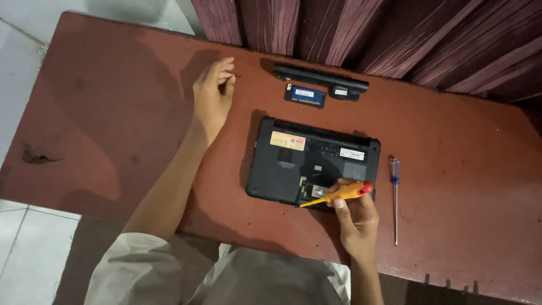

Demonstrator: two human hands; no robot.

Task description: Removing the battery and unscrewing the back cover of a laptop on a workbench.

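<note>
A small black laptop [293, 158] lies upside down on the reddish-brown table [113, 130], its bottom hatch open near the front edge. My right hand [355, 220] grips a yellow screwdriver with a red cap [339, 194], its tip resting at the open compartment. My left hand [213, 96] reaches to the far left of the laptop, fingertips pinched over a tiny dark item on the table; I cannot tell what it is.
A long black battery [319, 80] lies at the table's back edge, with a blue memory module [306, 96] just in front of it. A thin blue-handled screwdriver [395, 197] lies right of the laptop. Dark red curtains [395, 34] hang behind. White floor tiles [22, 51] show at left.
</note>
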